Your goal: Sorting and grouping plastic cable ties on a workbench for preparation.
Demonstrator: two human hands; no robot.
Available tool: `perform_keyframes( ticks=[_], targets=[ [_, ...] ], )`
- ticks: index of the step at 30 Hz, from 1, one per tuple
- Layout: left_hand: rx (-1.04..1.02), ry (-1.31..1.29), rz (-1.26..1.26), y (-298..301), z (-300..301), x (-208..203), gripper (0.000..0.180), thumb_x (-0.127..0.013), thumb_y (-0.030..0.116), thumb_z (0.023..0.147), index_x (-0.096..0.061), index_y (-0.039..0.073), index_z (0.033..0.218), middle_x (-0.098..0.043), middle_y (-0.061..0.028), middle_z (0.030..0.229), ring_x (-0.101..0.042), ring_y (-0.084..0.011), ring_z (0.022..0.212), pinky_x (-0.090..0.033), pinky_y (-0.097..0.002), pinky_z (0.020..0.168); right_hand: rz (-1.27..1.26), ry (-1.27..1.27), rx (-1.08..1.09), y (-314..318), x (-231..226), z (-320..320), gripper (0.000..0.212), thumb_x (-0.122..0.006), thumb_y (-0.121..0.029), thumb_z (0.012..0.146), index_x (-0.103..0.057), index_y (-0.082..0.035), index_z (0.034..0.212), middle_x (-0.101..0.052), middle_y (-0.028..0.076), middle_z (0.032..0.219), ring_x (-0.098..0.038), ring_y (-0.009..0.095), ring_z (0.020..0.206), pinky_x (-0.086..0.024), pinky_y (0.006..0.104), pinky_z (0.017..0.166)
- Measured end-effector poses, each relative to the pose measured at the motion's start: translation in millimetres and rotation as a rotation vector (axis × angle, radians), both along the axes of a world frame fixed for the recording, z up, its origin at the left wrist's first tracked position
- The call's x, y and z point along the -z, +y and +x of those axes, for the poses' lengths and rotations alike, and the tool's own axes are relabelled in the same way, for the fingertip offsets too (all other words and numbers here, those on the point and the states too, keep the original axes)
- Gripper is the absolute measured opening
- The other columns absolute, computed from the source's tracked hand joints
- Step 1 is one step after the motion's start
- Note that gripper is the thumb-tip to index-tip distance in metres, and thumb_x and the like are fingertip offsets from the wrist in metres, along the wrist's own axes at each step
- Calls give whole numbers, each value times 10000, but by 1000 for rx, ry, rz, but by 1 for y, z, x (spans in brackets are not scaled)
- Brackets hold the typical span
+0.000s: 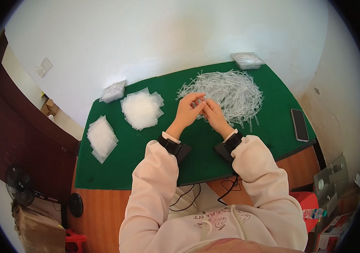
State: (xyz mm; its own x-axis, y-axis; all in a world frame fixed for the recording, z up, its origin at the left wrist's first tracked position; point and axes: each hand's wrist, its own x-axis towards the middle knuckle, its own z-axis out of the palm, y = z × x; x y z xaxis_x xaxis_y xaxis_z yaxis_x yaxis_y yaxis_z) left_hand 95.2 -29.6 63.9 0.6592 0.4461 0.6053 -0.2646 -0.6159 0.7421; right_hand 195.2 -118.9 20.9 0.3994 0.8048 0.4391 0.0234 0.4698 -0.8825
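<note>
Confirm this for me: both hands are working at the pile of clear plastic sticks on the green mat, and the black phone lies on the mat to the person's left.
One thing is wrong: the side. The head view shows the black phone on the green mat to the person's right, near its edge. The rest holds: the left hand and right hand meet at the pile of clear plastic sticks.

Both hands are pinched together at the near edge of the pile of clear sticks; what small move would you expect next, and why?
Probably the left hand and right hand draw back toward the body to free one piece from the pile of clear sticks. Their fingertips meet at its near edge, apparently on something thin; what they grip is too small to tell.
</note>
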Motion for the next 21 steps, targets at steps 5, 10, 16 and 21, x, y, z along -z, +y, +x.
perform_keyframes(
  ticks=[5,10,16,21],
  targets=[
    [6,84,42,6,-3,1,225,-641,87,766,-639,59,989,-575,9,829,-478,-55,645,-383,-195,538,-27,11,-37,4,6,3,178,-450,-246,919,-500,-88,853,-481,-26,673,-370,28,548,-282,168,478],
    [9,96,42,8,-2,3,231,-645,88,762,-640,62,992,-576,8,823,-479,-54,646,-379,-193,536,-98,104,-97,3,4,4,191,-441,-256,924,-499,-86,860,-482,-28,681,-386,36,558,-300,174,489],
    [2,111,47,9,-2,3,225,-642,85,762,-643,63,986,-590,4,828,-486,-56,654,-378,-194,543,-81,248,-144,3,4,4,192,-402,-248,937,-478,-86,868,-458,-20,691,-417,68,570,-323,187,498],
    [-36,141,57,10,-3,5,235,-638,85,763,-637,67,997,-597,7,832,-490,-53,671,-381,-200,546,-106,362,-169,0,-1,2,175,-394,-225,935,-480,-82,887,-441,-8,677,-389,62,514,-304,192,440]
  ],
)
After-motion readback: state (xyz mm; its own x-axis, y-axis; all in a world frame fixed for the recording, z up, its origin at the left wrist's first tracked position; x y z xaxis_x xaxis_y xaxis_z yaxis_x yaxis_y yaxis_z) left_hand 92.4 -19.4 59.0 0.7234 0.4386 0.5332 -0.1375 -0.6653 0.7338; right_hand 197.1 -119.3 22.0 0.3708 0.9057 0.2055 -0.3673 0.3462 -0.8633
